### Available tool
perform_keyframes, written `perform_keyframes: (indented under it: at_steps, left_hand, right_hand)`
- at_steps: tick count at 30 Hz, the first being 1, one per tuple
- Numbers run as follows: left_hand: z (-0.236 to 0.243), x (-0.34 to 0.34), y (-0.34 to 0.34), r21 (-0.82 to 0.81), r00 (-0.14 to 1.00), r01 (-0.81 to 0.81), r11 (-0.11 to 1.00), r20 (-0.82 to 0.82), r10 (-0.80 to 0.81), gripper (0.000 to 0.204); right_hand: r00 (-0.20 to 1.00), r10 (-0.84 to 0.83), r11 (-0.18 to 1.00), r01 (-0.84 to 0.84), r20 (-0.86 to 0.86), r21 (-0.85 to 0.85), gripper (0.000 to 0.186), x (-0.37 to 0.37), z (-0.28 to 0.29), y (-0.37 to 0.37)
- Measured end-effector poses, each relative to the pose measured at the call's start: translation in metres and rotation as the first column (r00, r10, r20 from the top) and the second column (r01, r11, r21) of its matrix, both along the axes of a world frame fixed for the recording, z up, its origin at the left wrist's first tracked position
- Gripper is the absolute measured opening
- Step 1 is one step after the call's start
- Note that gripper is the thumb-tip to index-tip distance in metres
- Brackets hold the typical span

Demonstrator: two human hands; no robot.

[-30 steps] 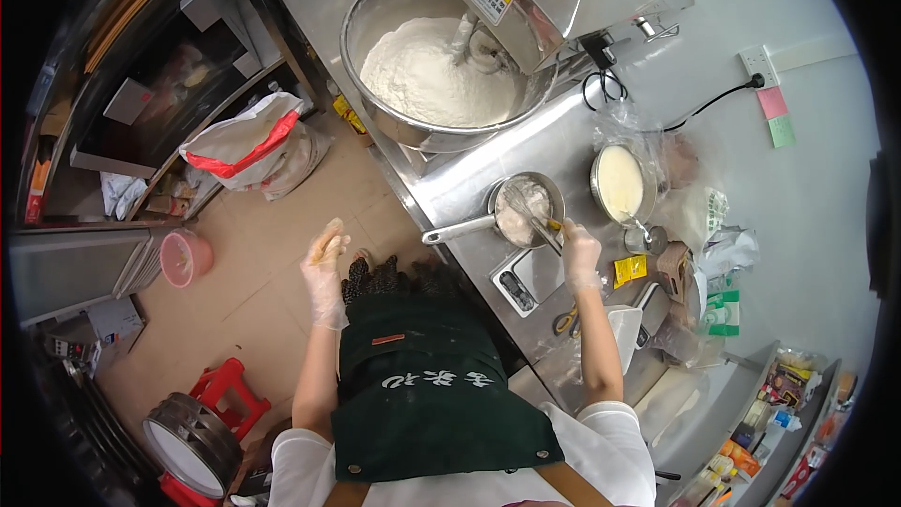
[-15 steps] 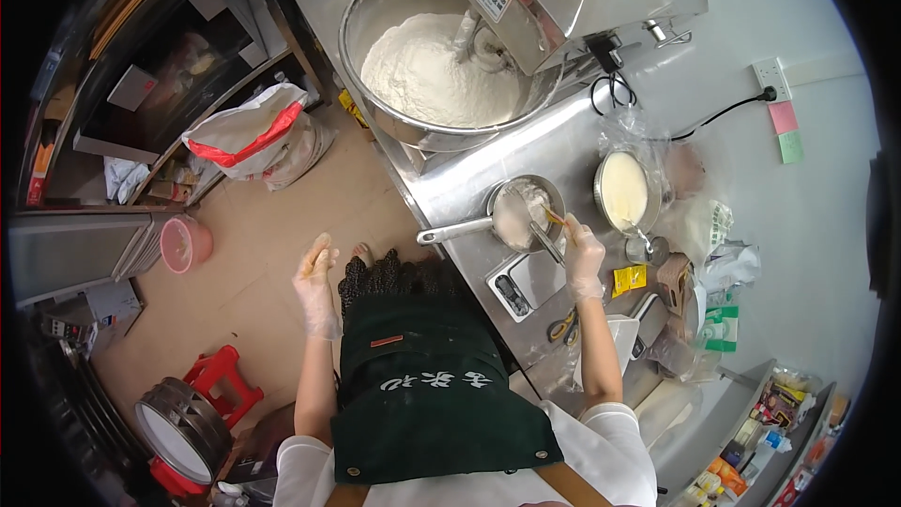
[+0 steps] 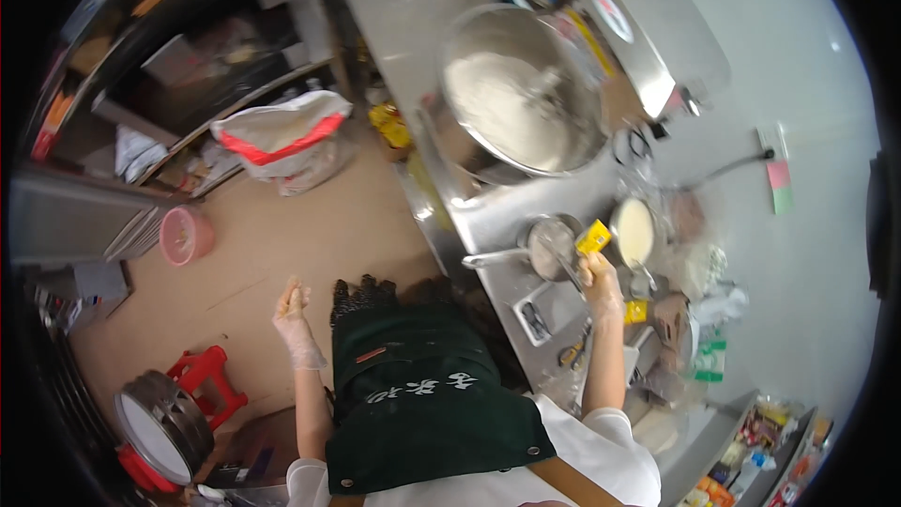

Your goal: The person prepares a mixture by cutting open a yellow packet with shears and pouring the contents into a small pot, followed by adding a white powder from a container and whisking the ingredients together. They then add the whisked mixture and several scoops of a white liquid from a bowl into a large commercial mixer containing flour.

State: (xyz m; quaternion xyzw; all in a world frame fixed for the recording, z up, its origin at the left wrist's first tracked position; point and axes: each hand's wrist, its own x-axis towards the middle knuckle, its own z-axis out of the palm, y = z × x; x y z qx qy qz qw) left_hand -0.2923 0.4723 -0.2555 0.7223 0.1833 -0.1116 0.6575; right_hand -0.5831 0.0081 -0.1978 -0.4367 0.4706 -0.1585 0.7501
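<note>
In clear gloves, my right hand [image 3: 602,286] grips a small yellow packet [image 3: 593,238], raised beside the saucepan [image 3: 556,237]. White powder and a metal tool, perhaps a whisk, show in that saucepan, whose long handle points left. Just right of the packet stands a bowl of pale cream-coloured liquid [image 3: 634,233]. My left hand [image 3: 295,321] hangs over the floor, away from the counter. Its fingers are curled together, and whatever they may hold is hidden. The picture is blurred by motion.
Beyond the saucepan stands a large steel mixer bowl [image 3: 526,168] with white flour. A kitchen scale [image 3: 547,308], scissors [image 3: 572,353] and another yellow packet [image 3: 636,311] lie nearer on the steel counter. An open white sack [image 3: 293,158], a pink bin [image 3: 187,236] and a red stool [image 3: 212,381] occupy the floor.
The view has turned, shifting the counter and mixer bowl right and down. My right hand has lifted the yellow packet from over the saucepan, so its face now shows. My left hand stays curled.
</note>
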Motion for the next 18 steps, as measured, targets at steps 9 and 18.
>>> perform_keyframes:
  at_steps: [9,18]
  left_hand:
    - [0.002,0.061,0.142,-0.077,0.947,-0.318,0.945,0.012,0.32,0.026]
    - [-0.036,0.068,0.284,-0.05,0.689,-0.724,0.688,-0.118,0.716,0.031]
  right_hand:
    - [0.914,0.401,0.916,-0.401,0.057,-0.012,0.02,0.224,0.001,0.144]
    - [0.596,0.803,0.592,-0.801,0.025,0.083,0.015,0.536,-0.063,0.335]
